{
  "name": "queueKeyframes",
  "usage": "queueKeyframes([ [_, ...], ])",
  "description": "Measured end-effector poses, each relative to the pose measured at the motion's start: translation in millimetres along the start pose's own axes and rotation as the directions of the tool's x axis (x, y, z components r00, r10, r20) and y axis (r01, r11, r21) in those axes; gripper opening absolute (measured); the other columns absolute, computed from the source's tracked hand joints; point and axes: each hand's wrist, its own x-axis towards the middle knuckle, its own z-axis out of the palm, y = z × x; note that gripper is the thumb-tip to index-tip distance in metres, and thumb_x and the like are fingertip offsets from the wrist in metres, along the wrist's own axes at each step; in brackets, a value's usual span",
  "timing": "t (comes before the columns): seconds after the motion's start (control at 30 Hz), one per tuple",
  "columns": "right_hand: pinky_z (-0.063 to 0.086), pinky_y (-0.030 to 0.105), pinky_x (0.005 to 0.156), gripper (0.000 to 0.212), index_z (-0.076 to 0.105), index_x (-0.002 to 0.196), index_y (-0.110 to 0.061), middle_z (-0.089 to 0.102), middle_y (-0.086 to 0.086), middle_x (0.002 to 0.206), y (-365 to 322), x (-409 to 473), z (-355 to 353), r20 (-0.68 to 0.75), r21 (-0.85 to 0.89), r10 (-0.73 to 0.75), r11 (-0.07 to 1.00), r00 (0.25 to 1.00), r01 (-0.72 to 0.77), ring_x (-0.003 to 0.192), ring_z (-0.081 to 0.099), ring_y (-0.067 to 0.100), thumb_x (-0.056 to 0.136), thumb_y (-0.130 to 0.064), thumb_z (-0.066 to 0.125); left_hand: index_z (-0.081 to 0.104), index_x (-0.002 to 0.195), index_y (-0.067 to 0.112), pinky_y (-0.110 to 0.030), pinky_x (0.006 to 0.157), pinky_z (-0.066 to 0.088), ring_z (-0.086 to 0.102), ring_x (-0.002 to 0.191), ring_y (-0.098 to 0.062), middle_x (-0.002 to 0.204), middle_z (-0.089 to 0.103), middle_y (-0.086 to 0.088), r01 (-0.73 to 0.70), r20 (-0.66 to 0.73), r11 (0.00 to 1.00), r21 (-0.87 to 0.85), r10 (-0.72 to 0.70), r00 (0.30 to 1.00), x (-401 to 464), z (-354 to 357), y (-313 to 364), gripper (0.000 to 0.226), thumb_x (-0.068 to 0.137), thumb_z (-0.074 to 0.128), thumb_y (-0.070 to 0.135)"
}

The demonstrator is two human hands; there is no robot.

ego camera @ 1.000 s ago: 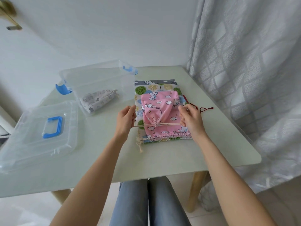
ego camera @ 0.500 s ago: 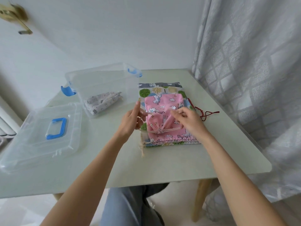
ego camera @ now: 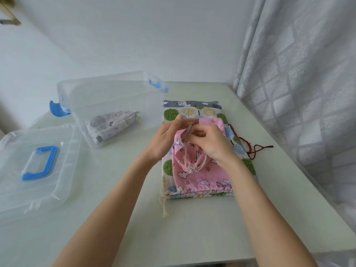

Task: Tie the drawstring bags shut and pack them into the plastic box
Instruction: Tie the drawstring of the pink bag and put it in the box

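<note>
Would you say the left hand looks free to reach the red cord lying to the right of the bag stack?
Probably not directly: the left hand holds the pink bag's drawstring, and the right hand sits between it and the red cord. The right hand is nearer.

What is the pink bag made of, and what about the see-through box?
The pink bag looks like soft matte cotton cloth: it wrinkles and gathers where its string is pulled. The box looks like clear, glossy hard plastic: the grey bag inside it shows through its wall.

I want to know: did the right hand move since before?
Yes. The right hand moved up the pink bag, from its near edge toward its far edge.
</note>
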Motion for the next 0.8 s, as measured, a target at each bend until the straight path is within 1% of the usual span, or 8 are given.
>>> queueKeyframes([
  [0.13, 0.034, 0.009, 0.042, 0.012, 0.068, 0.092, -0.011, 0.068, 0.015, 0.072, 1, -6, -6, 0.030, 0.006, -0.030, 1.000, 0.999, 0.030, 0.042, 0.045, 0.007, 0.090, -0.020, 0.061, 0.060, 0.117, 0.019, -0.025, 0.093, 0.046, 0.064, 0.102, -0.010, 0.110, 0.069, 0.000, 0.060, -0.096, 0.996, -0.069, -0.067, 0.993, -8, -14, -16, 0.027, 0.100, 0.039, 0.024],
  [0.2, 0.034, 0.009, 0.042, 0.011, 0.064, 0.096, -0.013, 0.064, 0.000, 0.057, 0, -10, -11, 0.030, 0.029, -0.028, 0.999, 0.999, 0.027, 0.041, 0.045, 0.004, 0.092, -0.019, 0.057, 0.058, 0.114, 0.015, -0.026, 0.090, 0.049, 0.066, 0.097, -0.016, 0.107, 0.070, -0.002, 0.090, -0.074, 0.992, -0.088, -0.096, 0.993, -13, -19, -19, 0.021, 0.096, 0.049, 0.015],
  [0.27, 0.034, 0.010, 0.042, 0.010, 0.056, 0.101, -0.010, 0.064, -0.007, 0.057, -1, -14, -12, 0.055, 0.077, -0.018, 0.997, 0.998, 0.013, 0.040, 0.043, 0.005, 0.094, -0.017, 0.053, 0.057, 0.113, 0.011, -0.027, 0.088, 0.051, 0.067, 0.097, -0.019, 0.109, 0.069, -0.006, 0.093, -0.046, 0.991, -0.099, -0.098, 0.994, -18, -19, -18, 0.021, 0.092, 0.054, 0.010],
  [0.33, 0.032, 0.011, 0.040, 0.012, 0.048, 0.106, -0.006, 0.069, 0.000, 0.069, -2, -17, -13, 0.089, 0.159, -0.006, 0.987, 0.996, -0.008, 0.040, 0.041, 0.007, 0.096, -0.013, 0.050, 0.056, 0.111, 0.009, -0.028, 0.086, 0.052, 0.066, 0.096, -0.020, 0.111, 0.069, -0.009, 0.087, -0.032, 0.989, -0.120, -0.092, 0.995, -21, -17, -15, 0.021, 0.090, 0.058, 0.008],
  [0.4, 0.031, 0.011, 0.039, 0.017, 0.045, 0.109, -0.004, 0.070, 0.004, 0.071, -3, -21, -14, 0.109, 0.179, -0.007, 0.984, 0.994, -0.013, 0.040, 0.040, 0.009, 0.096, -0.013, 0.050, 0.056, 0.110, 0.010, -0.027, 0.084, 0.053, 0.066, 0.094, -0.019, 0.109, 0.069, -0.010, 0.082, -0.033, 0.986, -0.148, -0.088, 0.996, -23, -14, -11, 0.022, 0.088, 0.060, 0.009],
  [0.63, 0.032, 0.010, 0.039, 0.008, 0.058, 0.093, -0.005, 0.071, -0.002, 0.070, 2, -26, -17, 0.126, 0.108, -0.016, 0.994, 0.992, 0.002, 0.039, 0.042, 0.005, 0.093, -0.011, 0.053, 0.060, 0.100, 0.010, -0.019, 0.071, 0.051, 0.066, 0.076, -0.009, 0.089, 0.069, -0.008, 0.031, -0.130, 0.990, -0.135, -0.049, 0.990, -22, -5, -10, 0.016, 0.084, 0.065, 0.008],
  [0.73, 0.032, 0.009, 0.040, 0.009, 0.061, 0.091, -0.004, 0.060, -0.008, 0.051, 4, -26, -16, 0.087, 0.060, -0.032, 0.998, 0.996, 0.027, 0.039, 0.043, 0.003, 0.092, -0.012, 0.056, 0.062, 0.096, 0.008, -0.019, 0.068, 0.052, 0.066, 0.069, -0.008, 0.079, 0.070, -0.004, 0.036, -0.095, 0.992, -0.118, -0.048, 0.994, -21, -3, -10, 0.015, 0.083, 0.066, 0.004],
  [0.8, 0.033, 0.010, 0.041, 0.006, 0.064, 0.087, -0.009, 0.055, -0.009, 0.049, 7, -24, -16, 0.039, 0.045, -0.049, 0.998, 0.998, 0.047, 0.041, 0.043, 0.002, 0.090, -0.012, 0.060, 0.064, 0.091, 0.009, -0.018, 0.067, 0.052, 0.067, 0.068, -0.008, 0.072, 0.071, 0.003, 0.012, -0.119, 0.991, -0.137, -0.028, 0.993, -22, -3, -9, 0.012, 0.081, 0.067, 0.002],
])
